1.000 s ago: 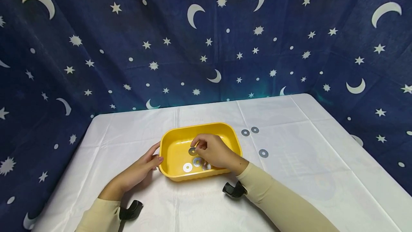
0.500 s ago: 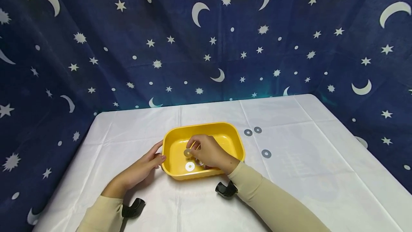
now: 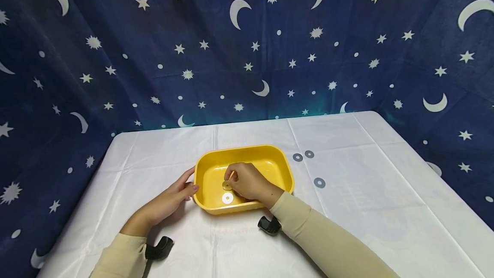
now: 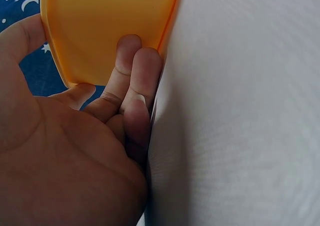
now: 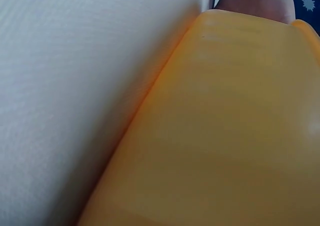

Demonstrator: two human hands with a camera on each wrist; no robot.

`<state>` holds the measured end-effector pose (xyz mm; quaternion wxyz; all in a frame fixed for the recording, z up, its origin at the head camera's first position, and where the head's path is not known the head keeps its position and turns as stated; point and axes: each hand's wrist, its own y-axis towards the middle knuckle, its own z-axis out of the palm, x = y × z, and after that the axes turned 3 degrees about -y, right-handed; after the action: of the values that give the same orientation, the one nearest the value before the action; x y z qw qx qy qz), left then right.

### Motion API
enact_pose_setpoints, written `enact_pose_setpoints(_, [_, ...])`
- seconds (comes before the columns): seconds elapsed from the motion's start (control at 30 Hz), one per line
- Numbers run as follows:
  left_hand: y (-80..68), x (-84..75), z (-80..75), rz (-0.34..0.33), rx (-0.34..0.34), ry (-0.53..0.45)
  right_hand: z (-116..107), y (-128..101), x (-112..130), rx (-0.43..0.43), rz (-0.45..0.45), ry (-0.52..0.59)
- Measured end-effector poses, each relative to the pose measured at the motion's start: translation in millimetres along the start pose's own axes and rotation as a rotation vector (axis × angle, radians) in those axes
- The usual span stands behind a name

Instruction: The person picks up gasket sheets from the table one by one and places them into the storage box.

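Note:
A yellow plastic tray (image 3: 278, 160) sits mid-table on the white cloth. My right hand (image 3: 247, 182) reaches inside it, thumb and forefinger pinching a grey metal washer (image 3: 227, 185) low over the tray floor. Another washer (image 3: 227, 198) lies flat on the floor just in front of it. My left hand (image 3: 171, 200) holds the tray's left end, thumb toward the rim, fingers on the outer wall. The left wrist view shows those fingers (image 4: 145, 70) pressed against the tray wall (image 4: 100, 25). The right wrist view shows only the tray's outer wall (image 5: 225, 136) and cloth (image 5: 75, 60).
Three loose washers lie on the cloth right of the tray: two side by side (image 3: 297, 157) (image 3: 309, 154) and one nearer (image 3: 319, 182). A dark blue star-and-moon curtain (image 3: 247, 46) closes off the back and sides. Table edges run left and right.
My right hand has carried the pinched washer a little left and down, deeper into the tray, and now covers the washers it had beside it. The left hand has stayed on the tray.

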<state>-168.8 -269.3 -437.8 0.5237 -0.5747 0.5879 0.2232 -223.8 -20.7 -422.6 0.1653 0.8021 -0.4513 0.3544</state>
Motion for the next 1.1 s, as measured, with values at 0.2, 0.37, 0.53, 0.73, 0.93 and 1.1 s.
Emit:
enact_pose_setpoints(0.2, [0.2, 0.3, -0.4, -0.009, -0.003, 0.005, 1.3, -0.6, -1.0, -0.015, -0.016, -0.062])
enact_pose_setpoints(0.37, [0.3, 0.4, 0.2, -0.012, -0.006, 0.006, 1.4, -1.5, -1.3, -0.024, -0.014, -0.098])
enact_pose_setpoints(0.53, [-0.6, -0.7, 1.2, -0.012, -0.005, 0.014, 1.6, -2.2, -1.8, -0.022, -0.019, -0.119])
enact_pose_setpoints(0.73, [-0.4, -1.3, 1.0, -0.005, -0.008, 0.014, 1.6, -2.9, -2.4, -0.016, -0.018, -0.112])
enact_pose_setpoints(0.93, [-0.2, -1.3, 1.1, -0.008, -0.011, 0.012, 1.7, -3.2, -2.6, -0.014, -0.015, -0.084])
enact_pose_setpoints(1.1, [-1.2, -1.6, 2.1, -0.02, -0.017, 0.013, 2.8, -2.7, -3.5, -0.02, -0.02, -0.08])
